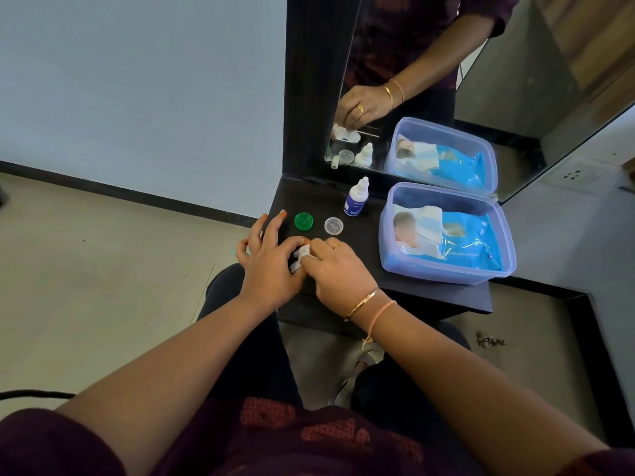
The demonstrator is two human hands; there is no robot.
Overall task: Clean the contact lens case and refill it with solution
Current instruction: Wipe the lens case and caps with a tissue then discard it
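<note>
With the green cap [303, 221] and clear cap [334, 226] already off, our left hand [271, 266] and right hand [338, 269] pinched a white wipe [302, 255] on the case (mostly hidden), and the solution bottle [356, 198] stood unused nearby.

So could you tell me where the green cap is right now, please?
In the head view, the green cap lies on the black shelf, left of the clear cap, just beyond the left hand.
</note>
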